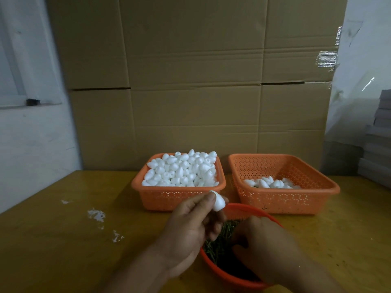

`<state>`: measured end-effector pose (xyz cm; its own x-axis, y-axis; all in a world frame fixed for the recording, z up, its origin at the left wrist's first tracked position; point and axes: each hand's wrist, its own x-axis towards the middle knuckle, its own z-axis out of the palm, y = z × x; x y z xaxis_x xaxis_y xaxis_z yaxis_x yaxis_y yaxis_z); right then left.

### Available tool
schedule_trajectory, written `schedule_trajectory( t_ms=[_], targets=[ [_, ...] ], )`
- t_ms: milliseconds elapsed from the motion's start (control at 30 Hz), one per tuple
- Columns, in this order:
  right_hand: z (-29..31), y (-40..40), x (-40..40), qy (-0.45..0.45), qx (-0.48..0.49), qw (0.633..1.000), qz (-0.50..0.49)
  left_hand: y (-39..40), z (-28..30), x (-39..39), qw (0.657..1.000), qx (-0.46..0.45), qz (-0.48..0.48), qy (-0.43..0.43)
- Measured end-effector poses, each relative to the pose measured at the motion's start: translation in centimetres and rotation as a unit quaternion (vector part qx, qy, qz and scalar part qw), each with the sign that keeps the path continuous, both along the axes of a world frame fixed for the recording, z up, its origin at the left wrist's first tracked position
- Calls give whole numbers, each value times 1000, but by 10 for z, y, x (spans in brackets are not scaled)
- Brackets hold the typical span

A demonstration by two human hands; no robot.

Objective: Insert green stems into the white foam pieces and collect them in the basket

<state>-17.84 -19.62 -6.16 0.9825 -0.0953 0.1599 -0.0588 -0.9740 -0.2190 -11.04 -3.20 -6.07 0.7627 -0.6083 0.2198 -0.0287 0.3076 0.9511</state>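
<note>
My left hand (191, 225) pinches one white foam piece (218, 201) between thumb and fingertips, raised above the near round orange bowl (224, 273). That bowl holds a heap of green stems (220, 240). My right hand (262, 244) reaches down into the stems with curled fingers; its fingertips are hidden among them, so whether it holds a stem cannot be seen. Behind, the left orange basket (160, 198) is heaped with loose foam pieces (182, 169). The right orange basket (287, 199) holds a small pile of foam pieces (268, 183) at its bottom.
A yellow-brown tabletop (63, 240) carries white scuffs at the left. Large cardboard boxes (190, 81) stand right behind the baskets. A stack of grey boards (378, 144) rises at the far right, and a white wall lies to the left.
</note>
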Motion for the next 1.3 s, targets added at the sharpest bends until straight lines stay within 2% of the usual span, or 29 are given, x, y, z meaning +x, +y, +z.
schedule_trajectory(
  t_ms=[167, 367, 433, 533, 633, 1100, 1300],
  targets=[
    [2, 2, -2, -90, 31, 995, 2, 1, 3, 0, 995, -30, -20, 95],
    [6, 3, -11, -231, 187, 955, 0, 1, 6, -2, 988, -52, -28, 140],
    [10, 4, -14, -262, 275, 925, 4, 1, 7, -2, 987, -56, -33, 147],
    [20, 7, -18, -284, 444, 848, 47, 2, 7, -3, 985, -60, -36, 158],
    [23, 8, -20, -277, 535, 791, 102, 2, 9, -5, 984, -57, -36, 166],
    [16, 13, -13, -294, 549, 770, 138, 2, 12, -9, 986, -40, -41, 160],
    [17, 15, -17, -331, 493, 791, 146, 2, 13, -12, 988, -30, -34, 149]
  ],
)
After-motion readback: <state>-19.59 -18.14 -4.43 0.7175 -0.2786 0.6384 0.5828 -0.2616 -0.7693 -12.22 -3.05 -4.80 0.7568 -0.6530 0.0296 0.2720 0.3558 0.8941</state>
